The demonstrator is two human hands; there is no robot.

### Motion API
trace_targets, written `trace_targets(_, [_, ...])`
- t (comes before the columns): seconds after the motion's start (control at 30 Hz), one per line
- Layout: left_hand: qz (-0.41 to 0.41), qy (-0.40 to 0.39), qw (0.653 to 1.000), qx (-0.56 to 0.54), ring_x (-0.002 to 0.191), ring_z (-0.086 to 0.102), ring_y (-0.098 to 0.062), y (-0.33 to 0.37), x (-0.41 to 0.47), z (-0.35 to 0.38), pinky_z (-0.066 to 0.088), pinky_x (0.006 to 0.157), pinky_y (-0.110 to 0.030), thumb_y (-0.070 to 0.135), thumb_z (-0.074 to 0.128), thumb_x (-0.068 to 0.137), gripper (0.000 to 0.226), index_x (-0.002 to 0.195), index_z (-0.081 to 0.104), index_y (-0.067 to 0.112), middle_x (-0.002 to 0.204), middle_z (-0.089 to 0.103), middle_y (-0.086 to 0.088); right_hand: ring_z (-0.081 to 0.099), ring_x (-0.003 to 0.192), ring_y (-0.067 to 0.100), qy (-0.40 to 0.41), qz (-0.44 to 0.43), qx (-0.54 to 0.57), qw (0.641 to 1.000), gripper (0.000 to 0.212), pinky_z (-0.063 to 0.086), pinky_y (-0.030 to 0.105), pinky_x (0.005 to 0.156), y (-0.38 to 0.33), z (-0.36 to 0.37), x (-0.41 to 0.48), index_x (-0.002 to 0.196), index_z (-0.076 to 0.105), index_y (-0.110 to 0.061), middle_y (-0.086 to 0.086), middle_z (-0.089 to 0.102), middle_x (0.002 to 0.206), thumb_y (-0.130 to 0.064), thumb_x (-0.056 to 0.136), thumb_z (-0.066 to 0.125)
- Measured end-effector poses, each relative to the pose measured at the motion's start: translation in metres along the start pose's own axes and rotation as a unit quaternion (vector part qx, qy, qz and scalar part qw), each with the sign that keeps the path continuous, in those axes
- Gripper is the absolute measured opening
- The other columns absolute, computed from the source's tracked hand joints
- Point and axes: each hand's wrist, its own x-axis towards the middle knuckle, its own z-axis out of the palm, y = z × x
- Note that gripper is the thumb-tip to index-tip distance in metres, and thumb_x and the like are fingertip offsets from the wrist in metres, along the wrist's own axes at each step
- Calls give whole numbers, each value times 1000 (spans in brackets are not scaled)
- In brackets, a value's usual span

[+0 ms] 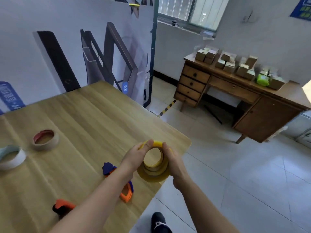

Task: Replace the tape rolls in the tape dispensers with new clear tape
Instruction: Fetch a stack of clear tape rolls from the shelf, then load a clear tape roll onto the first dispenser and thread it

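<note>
Above wooden table (84,115), both hands' grip clasping glossy clear tape roll (154,174), yellow dispenser (158,143)

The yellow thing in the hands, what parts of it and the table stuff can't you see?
Head view only:
- Yellow dispenser: mostly hidden by both hands and the clear tape roll.
- Orange dispenser: partly covered by the left forearm.
- White roll: cut off by the left edge.
- Boxes on the desk: blurred.

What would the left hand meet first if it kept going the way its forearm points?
The left hand already grips the yellow dispenser and tape roll. Beyond them, probably only bare table, then its far-right edge; depth is unclear.
</note>
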Motion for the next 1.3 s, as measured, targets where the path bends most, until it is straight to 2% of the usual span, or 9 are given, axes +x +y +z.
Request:
trace_targets(0.1, [-58,48,997,-14,105,59,-20,7,41,8,50,92,-39,71,46,81,42,92,66,36,109,67,4,52,127,24,-43,40,-26,998,100,47,50,102,3,-8,56,135,51,-36,-1,54,141,-95,54,51])
trace_targets(0.2, [-124,86,988,-24,102,57,-25,17,79,19,51,88,-42,75,40,82,46,85,63,36,105,64,1,56,118,22,-91,50,-62,993,75,54,44,89,-12,-20,101,133,52,-36,-3,58,134,-82,74,49])
trace_targets(0.47, [-213,157,962,-68,102,61,-26,22,159,31,53,84,-37,77,37,81,72,117,63,22,113,67,-6,55,112,24,-168,90,-142,971,62,52,37,74,-27,-35,198,137,46,-29,0,55,133,-68,89,42])
trace_targets(0.63, [-213,195,954,-85,114,55,-29,9,180,30,51,90,-42,65,48,86,65,132,51,20,130,58,-6,55,112,26,-188,106,-167,962,64,52,34,63,-28,-29,226,134,49,-26,2,57,129,-70,89,39])
trace_targets(0.73, [-202,211,954,-66,106,60,-26,4,182,28,58,80,-44,58,53,87,50,123,55,24,123,62,-3,59,105,22,-169,89,-198,961,62,55,36,76,-25,-23,234,126,55,-26,-1,62,119,-71,87,40])
trace_targets(0.87, [-168,266,927,205,100,62,-23,3,182,32,54,82,-35,48,54,88,32,109,60,25,108,66,0,65,96,15,-156,-4,-267,951,39,55,41,88,-22,-24,238,110,62,-28,-5,70,102,-58,87,52])
trace_targets(1.03, [-116,342,886,290,99,58,-24,11,169,24,47,77,-30,34,57,84,20,98,66,24,106,58,-1,37,138,27,-106,-151,-409,894,42,35,42,109,-34,-12,228,129,56,-20,3,56,134,-44,95,49])
trace_targets(1.17, [-37,395,892,216,75,62,-20,24,147,9,49,64,-32,28,62,84,7,81,67,24,77,66,5,62,106,17,-168,-165,-260,937,51,54,30,71,-68,-1,204,135,46,-26,-4,64,115,-43,89,61])
trace_targets(1.3, [57,460,882,90,77,66,-15,43,117,-11,52,68,-30,14,68,83,20,79,64,34,77,66,14,67,88,16,-285,-110,-87,948,51,52,37,76,-97,13,174,112,64,-20,1,71,99,-54,76,75])
